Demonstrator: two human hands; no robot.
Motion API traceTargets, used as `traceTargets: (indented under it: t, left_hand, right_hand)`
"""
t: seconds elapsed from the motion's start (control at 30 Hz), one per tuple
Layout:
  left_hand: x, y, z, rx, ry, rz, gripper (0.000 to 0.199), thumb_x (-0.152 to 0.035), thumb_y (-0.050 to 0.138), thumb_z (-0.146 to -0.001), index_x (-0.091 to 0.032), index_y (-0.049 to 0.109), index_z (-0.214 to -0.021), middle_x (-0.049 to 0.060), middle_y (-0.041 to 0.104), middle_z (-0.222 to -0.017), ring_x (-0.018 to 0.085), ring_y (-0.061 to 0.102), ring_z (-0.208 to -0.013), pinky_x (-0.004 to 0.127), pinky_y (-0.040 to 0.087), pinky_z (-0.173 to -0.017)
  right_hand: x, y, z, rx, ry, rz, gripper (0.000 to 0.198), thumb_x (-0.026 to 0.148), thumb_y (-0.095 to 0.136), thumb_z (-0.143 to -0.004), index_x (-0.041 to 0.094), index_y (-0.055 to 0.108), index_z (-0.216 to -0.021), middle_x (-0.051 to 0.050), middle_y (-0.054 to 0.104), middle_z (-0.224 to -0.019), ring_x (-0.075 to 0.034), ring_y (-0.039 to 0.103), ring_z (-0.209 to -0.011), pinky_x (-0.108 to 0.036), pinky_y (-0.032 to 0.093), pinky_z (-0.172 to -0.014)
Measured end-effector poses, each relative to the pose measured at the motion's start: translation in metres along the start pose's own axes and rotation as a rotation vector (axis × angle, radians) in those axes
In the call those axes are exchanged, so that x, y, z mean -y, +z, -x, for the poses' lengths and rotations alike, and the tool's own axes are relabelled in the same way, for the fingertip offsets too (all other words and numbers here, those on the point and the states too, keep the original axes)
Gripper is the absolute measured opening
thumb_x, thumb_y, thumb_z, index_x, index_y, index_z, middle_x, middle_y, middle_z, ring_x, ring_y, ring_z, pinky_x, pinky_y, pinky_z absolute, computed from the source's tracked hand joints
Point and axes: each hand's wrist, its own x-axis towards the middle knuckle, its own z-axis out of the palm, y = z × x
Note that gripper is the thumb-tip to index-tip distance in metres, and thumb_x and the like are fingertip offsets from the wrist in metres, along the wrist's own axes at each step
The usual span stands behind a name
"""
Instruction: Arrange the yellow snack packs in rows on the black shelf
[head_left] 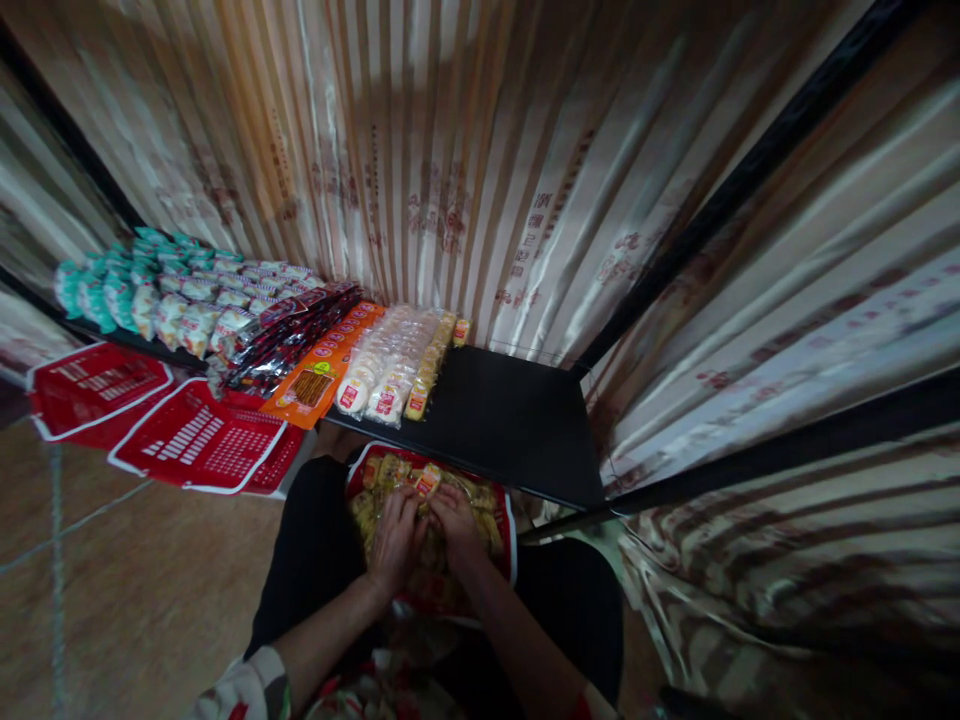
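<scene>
Between my knees stands a red basket (513, 540) filled with small yellowish wrapped snack packs (491, 500). My left hand (397, 535) and my right hand (456, 522) meet over it, both with fingers closed on one snack pack (428, 481) that has an orange-and-red label. The fingertips touch the pack from either side, and its lower part is hidden by them. Past the basket, on a black shelf (517, 415), a row of similar yellow packs (429, 375) lies beside rows of white round packs (386, 365).
Left along the shelf lie an orange packet (319, 375), dark shiny packets (289, 335), white packs (225, 295) and teal packs (94, 290). Red baskets (210, 435) with white handles sit on the tiled floor (150, 580). Striped curtains (450, 130) and black poles (675, 260) enclose the shelf.
</scene>
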Motion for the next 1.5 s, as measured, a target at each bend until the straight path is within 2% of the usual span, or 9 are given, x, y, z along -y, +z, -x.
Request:
traceTargets:
  t: [0.1, 0.27, 0.47, 0.77, 0.97, 1.1, 1.3, 1.4, 1.5]
  left_hand:
    - [-0.003, -0.004, -0.001, -0.041, 0.044, 0.017, 0.026, -0.018, 0.044, -0.083, -0.018, 0.054, -0.107, 0.009, 0.054, -0.114, 0.020, 0.048, -0.115, 0.037, 0.042, -0.100]
    - [-0.010, -0.004, -0.016, -0.105, 0.138, 0.048, 0.030, -0.017, 0.036, -0.086, -0.015, 0.056, -0.109, 0.011, 0.055, -0.114, 0.020, 0.047, -0.116, 0.039, 0.042, -0.101]
    - [-0.026, 0.002, -0.049, -0.110, 0.123, 0.092, 0.036, -0.015, 0.033, -0.085, -0.014, 0.056, -0.112, 0.012, 0.055, -0.118, 0.021, 0.046, -0.118, 0.040, 0.040, -0.103]
    - [-0.056, 0.020, -0.121, -0.065, 0.043, 0.142, 0.045, -0.013, 0.037, -0.079, -0.014, 0.053, -0.121, 0.011, 0.053, -0.125, 0.022, 0.042, -0.122, 0.040, 0.035, -0.107]
    - [-0.072, 0.036, -0.179, -0.014, -0.203, 0.238, 0.045, -0.019, 0.033, -0.085, -0.012, 0.050, -0.125, 0.010, 0.052, -0.130, 0.021, 0.042, -0.123, 0.038, 0.031, -0.108]
    - [-0.072, 0.045, -0.219, 0.003, -0.280, 0.324, 0.046, -0.024, 0.032, -0.087, -0.013, 0.047, -0.129, 0.009, 0.046, -0.137, 0.020, 0.038, -0.129, 0.039, 0.024, -0.112]
    - [-0.064, 0.057, -0.273, -0.067, -0.324, 0.412, 0.046, -0.026, 0.032, -0.088, -0.012, 0.046, -0.130, 0.009, 0.045, -0.138, 0.018, 0.040, -0.128, 0.034, 0.029, -0.110]
    - [-0.064, 0.060, -0.292, -0.082, -0.360, 0.453, 0.045, -0.027, 0.030, -0.090, -0.014, 0.045, -0.131, 0.007, 0.045, -0.139, 0.017, 0.041, -0.128, 0.031, 0.031, -0.108]
    - [-0.064, 0.062, -0.305, -0.079, -0.404, 0.477, 0.046, -0.028, 0.029, -0.091, -0.012, 0.043, -0.132, 0.008, 0.046, -0.138, 0.017, 0.044, -0.126, 0.031, 0.032, -0.108]
  right_hand:
    - [0.012, 0.003, 0.007, 0.034, -0.060, -0.042, 0.047, 0.037, 0.070, -0.057, 0.018, 0.054, -0.097, -0.007, 0.067, -0.090, -0.021, 0.064, -0.079, -0.031, 0.051, -0.067]
    - [0.035, 0.005, 0.009, 0.047, -0.203, -0.096, 0.041, 0.033, 0.071, -0.060, 0.018, 0.056, -0.096, -0.008, 0.068, -0.097, -0.021, 0.064, -0.091, -0.035, 0.050, -0.084]
    - [0.057, -0.003, -0.015, -0.016, -0.274, -0.101, 0.040, 0.032, 0.070, -0.060, 0.019, 0.056, -0.096, -0.009, 0.068, -0.098, -0.022, 0.065, -0.089, -0.037, 0.050, -0.085]
    - [0.098, -0.018, -0.092, -0.063, -0.389, 0.056, 0.036, 0.030, 0.065, -0.061, 0.019, 0.057, -0.094, -0.007, 0.068, -0.090, -0.019, 0.065, -0.077, -0.033, 0.053, -0.074]
    - [0.123, -0.013, -0.154, -0.105, -0.462, 0.169, 0.035, 0.028, 0.061, -0.063, 0.019, 0.056, -0.097, -0.006, 0.066, -0.090, -0.018, 0.064, -0.077, -0.032, 0.052, -0.074]
    - [0.138, -0.005, -0.195, -0.125, -0.552, 0.301, 0.034, 0.026, 0.058, -0.065, 0.018, 0.057, -0.098, -0.006, 0.067, -0.093, -0.018, 0.064, -0.083, -0.033, 0.050, -0.080]
    - [0.161, 0.009, -0.242, -0.139, -0.628, 0.442, 0.035, 0.024, 0.055, -0.068, 0.018, 0.058, -0.103, -0.005, 0.067, -0.096, -0.018, 0.063, -0.087, -0.033, 0.047, -0.084]
    - [0.171, 0.015, -0.259, -0.132, -0.675, 0.488, 0.036, 0.025, 0.054, -0.069, 0.018, 0.058, -0.105, -0.005, 0.067, -0.097, -0.019, 0.062, -0.087, -0.033, 0.047, -0.085]
    - [0.175, 0.020, -0.274, -0.143, -0.666, 0.503, 0.038, 0.026, 0.053, -0.069, 0.018, 0.058, -0.106, -0.006, 0.067, -0.098, -0.019, 0.062, -0.088, -0.033, 0.047, -0.084]
